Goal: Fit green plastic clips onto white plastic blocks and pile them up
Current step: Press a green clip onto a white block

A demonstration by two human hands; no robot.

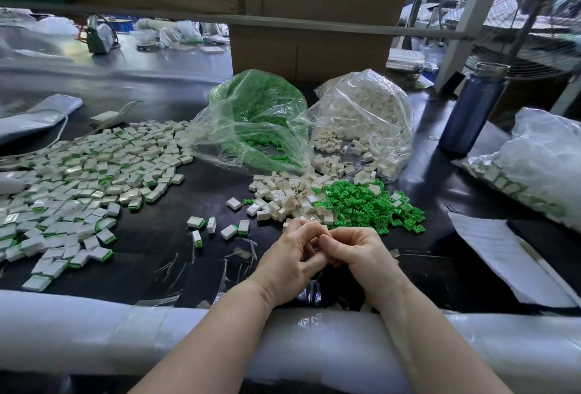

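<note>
Both hands, left hand [294, 263] and right hand [355, 252], meet at lower centre, fingers curled together; any held part is hidden. Loose white blocks [283, 195] and green clips [367, 205] lie just above, finished pile [78, 180] at left. Risk: misaligned clip jams under pressure.

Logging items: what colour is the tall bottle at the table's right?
Dark blue bottle with a grey lid; head view.

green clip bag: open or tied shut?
Open. The green clip bag lies on its side with its mouth gaping toward the person, and clips have spilled out onto the table.
</note>
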